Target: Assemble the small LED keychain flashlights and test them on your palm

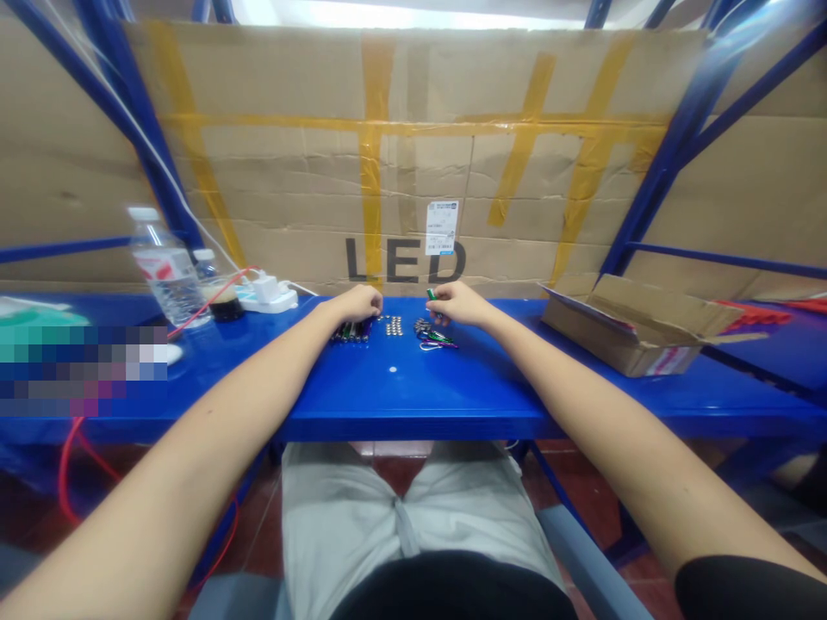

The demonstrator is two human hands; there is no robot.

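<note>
A blue table, its edge in front of the discs. Left of them, the left hand, grip unclear, part-hides a row; right, the right hand pinches a green piece by a blurry pile.

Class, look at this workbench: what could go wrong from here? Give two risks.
The left hand is close to the small silver pieces laid in rows, so a brush could scatter them. On the left, the container of dark liquid stands beside the white power strip; if knocked, it might spill onto it.
</note>
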